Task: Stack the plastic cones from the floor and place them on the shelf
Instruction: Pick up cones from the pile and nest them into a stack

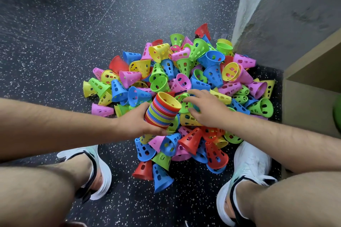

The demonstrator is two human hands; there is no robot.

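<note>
A big heap of loose plastic cones (184,72) in blue, green, pink, yellow and red, all perforated, lies on the dark speckled floor. My left hand (140,121) grips a stack of nested cones (162,111), tilted, with a yellow cone on top and its open mouth facing up and right. Just to the right of the stack, my right hand (204,108) reaches down into the heap, and its fingers curl round a green cone (182,100).
A wooden shelf (311,83) stands at the right edge beside a grey concrete wall (287,14). My two feet in white shoes (92,171) (245,177) flank the near side of the heap. Bare floor (73,24) spreads to the left and behind.
</note>
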